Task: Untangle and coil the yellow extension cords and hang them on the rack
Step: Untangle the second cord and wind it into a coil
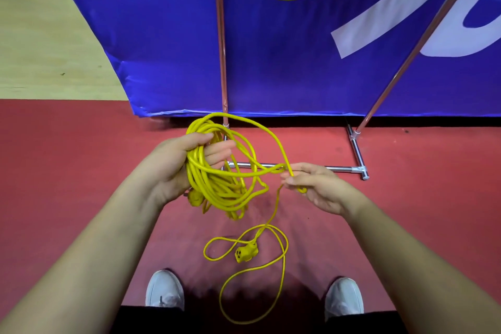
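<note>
My left hand point(176, 163) grips the coiled yellow cord point(217, 192). My right hand point(322, 190) pinches its loose strand point(274, 141); the socket end point(245, 251) lies on the red floor point(81, 171).

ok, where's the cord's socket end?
Head view, low centre: socket end sits among loose loops on the red floor, below the right hand, ahead of the shoes.

yellow cord point(217, 187) | blue banner point(284, 57) | red floor point(67, 157) | white shoes point(164, 289)
</note>
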The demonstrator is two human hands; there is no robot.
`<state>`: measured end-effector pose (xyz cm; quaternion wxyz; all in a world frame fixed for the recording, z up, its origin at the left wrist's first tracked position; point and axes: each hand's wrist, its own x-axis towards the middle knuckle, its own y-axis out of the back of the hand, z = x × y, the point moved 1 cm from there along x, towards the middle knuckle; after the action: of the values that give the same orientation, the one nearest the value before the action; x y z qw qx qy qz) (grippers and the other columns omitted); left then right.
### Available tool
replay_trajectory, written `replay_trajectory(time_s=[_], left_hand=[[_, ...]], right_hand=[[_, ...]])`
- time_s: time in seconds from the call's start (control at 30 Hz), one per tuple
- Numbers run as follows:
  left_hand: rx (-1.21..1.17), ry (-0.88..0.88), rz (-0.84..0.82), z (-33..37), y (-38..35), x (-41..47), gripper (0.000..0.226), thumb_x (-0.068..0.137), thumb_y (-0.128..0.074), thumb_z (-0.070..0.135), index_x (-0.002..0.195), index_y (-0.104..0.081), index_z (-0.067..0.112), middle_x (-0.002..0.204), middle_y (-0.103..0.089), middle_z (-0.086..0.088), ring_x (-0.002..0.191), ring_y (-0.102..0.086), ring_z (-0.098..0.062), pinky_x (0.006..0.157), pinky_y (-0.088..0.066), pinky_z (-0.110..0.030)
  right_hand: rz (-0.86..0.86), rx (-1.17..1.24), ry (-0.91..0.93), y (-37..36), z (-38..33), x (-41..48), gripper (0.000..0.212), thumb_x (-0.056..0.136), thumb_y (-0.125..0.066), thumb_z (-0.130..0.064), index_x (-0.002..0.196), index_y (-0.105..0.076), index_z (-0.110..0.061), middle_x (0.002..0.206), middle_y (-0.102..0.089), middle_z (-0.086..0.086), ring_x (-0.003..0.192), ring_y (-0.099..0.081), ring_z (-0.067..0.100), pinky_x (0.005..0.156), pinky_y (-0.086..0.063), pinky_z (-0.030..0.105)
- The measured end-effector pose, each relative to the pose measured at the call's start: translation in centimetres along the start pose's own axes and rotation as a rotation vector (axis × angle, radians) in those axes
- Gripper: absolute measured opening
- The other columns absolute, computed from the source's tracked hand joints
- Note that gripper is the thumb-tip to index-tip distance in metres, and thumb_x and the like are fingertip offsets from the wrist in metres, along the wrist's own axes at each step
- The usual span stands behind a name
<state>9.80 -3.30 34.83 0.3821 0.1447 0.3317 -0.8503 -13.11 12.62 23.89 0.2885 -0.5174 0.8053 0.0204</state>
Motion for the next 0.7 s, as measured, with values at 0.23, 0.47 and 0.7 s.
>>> replay_trajectory(time_s=[0.23,0.47,0.7], left_hand=[[-0.238,-0.124,-0.023,0.9,0.8,1.0,0.022,0.089,-0.055,0.027,0.071,-0.050,0.017,0.041,-0.038,0.010,0.036,-0.038,-0.003,0.046,-0.037,-0.018],[-0.231,-0.276,0.101,1.1,2.2,2.1,0.026,0.094,-0.057,0.020,0.069,-0.049,0.019,0.045,-0.036,0.008,0.037,-0.037,-0.006,0.044,-0.038,-0.021],[-0.193,-0.325,0.216,2.0,4.4,1.3,0.028,0.093,-0.056,0.016,0.068,-0.045,0.019,0.043,-0.035,0.008,0.037,-0.035,-0.006,0.045,-0.033,-0.022]], right_hand=[[0.161,-0.006,0.001,1.4,2.0,-0.5,0.029,0.086,-0.062,0.008,0.113,-0.053,0.001,0.100,-0.066,0.022,0.079,-0.070,0.022,0.073,-0.058,0.023],[0.213,-0.005,-0.177,0.8,4.2,-1.3,0.002,0.093,-0.060,-0.014,0.093,-0.058,-0.013,0.062,-0.054,0.003,0.060,-0.060,0.016,0.064,-0.051,0.028],[0.343,-0.507,-0.185,2.4,4.9,-3.2,0.029,0.090,-0.037,0.004,0.073,-0.051,-0.015,0.054,-0.044,0.003,0.038,-0.037,0.012,0.046,-0.030,0.020]])
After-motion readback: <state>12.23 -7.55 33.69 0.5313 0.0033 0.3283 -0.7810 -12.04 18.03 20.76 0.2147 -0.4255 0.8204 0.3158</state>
